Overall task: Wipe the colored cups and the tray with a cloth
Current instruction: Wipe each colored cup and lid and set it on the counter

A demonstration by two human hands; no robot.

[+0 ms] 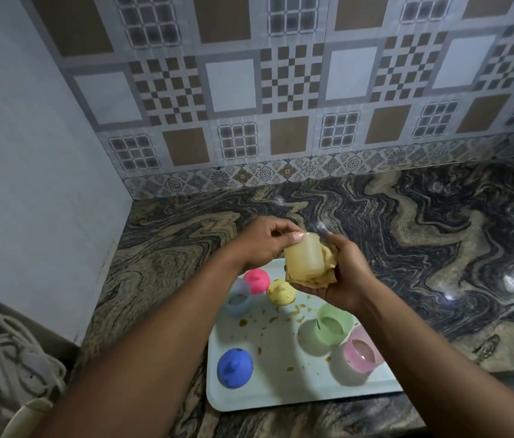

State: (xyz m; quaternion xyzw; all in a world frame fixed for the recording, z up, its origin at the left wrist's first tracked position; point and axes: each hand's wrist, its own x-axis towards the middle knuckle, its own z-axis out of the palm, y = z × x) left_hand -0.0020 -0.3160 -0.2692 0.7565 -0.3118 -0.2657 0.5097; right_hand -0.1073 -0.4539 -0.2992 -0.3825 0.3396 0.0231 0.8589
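Left grip (259, 245) pinches the pale cup (303, 260) over the far end of the tray (281, 385), while right grip (344, 278) clasps the cloth (327, 260) round its side, seemingly so 1 steadies and 1 wipes.

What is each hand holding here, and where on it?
Left hand pinches the pale yellow cup at its upper end; right hand grips the yellow cloth bunched against the cup.

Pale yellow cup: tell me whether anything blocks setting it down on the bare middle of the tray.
Nothing visible does. The pale yellow cup is held up, left hand at its rim, right hand holding the cloth against it. The middle of the tray holds only stains; the green cup stands beside it.
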